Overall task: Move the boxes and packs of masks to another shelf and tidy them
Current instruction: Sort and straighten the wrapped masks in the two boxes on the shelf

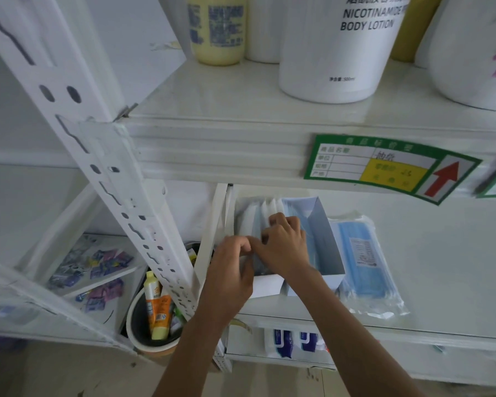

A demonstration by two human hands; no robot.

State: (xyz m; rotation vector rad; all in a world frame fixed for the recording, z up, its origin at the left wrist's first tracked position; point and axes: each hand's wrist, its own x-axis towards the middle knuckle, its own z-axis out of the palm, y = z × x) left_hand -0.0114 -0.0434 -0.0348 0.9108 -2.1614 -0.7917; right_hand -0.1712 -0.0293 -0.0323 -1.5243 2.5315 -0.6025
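Note:
Two open white mask boxes stand side by side on the middle shelf (441, 267). The left box (265, 285) holds upright white and blue mask packs (255, 217). The right box (324, 230) holds blue masks. My left hand (232, 270) has curled fingers at the left box's near edge, pinching the packs. My right hand (284, 242) reaches over the same box, its fingers curled into the tops of the packs. A clear-wrapped pack of blue masks (367, 262) lies flat just right of the boxes.
The shelf above carries a body lotion bottle (338, 53), a yellow bottle (216, 30) and other white bottles; a green price label (384, 164) is on its edge. A perforated white upright (126, 202) stands left. A cup of tubes (155, 313) and sachets (98, 267) sit lower left.

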